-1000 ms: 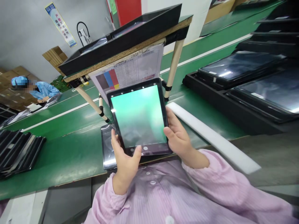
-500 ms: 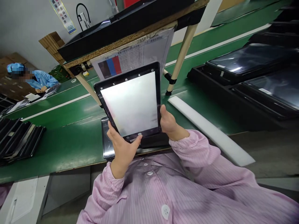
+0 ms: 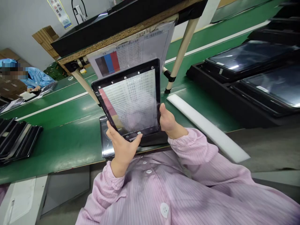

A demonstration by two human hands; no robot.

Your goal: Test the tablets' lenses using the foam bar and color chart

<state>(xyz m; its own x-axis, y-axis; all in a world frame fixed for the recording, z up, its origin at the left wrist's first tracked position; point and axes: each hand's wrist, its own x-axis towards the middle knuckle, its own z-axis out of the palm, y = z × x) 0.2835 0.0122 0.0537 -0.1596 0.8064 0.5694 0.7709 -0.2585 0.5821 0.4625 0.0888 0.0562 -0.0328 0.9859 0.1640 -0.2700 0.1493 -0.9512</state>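
A black-framed tablet (image 3: pixel 132 100) is held up and tilted in front of me, its screen lit with a camera view of a printed sheet. My left hand (image 3: pixel 123 148) grips its lower left corner, the thumb lying by the round shutter button at the bottom of the screen. At the lower right edge, my right hand (image 3: pixel 168 122) is closed on the same tablet, thumb on the front. Behind it hangs a printed chart (image 3: pixel 133 51) with dark, blue and red blocks. Under the tablet, another dark glossy panel (image 3: pixel 107 147) lies on the bench, partly hidden.
A shelf (image 3: pixel 131 31) on pale tube legs stands over the green bench (image 3: pixel 70 134). To the right are a white foam strip (image 3: pixel 206 126) and black trays (image 3: pixel 220 90) bearing tablets. Several dark devices (image 3: pixel 17 140) lean at left. A person in blue (image 3: pixel 37 78) sits farther back.
The tablet's screen has gone from a blank whitish picture to a view of printed text with a coloured strip. Both hands keep their hold; the whole view has shifted slightly.
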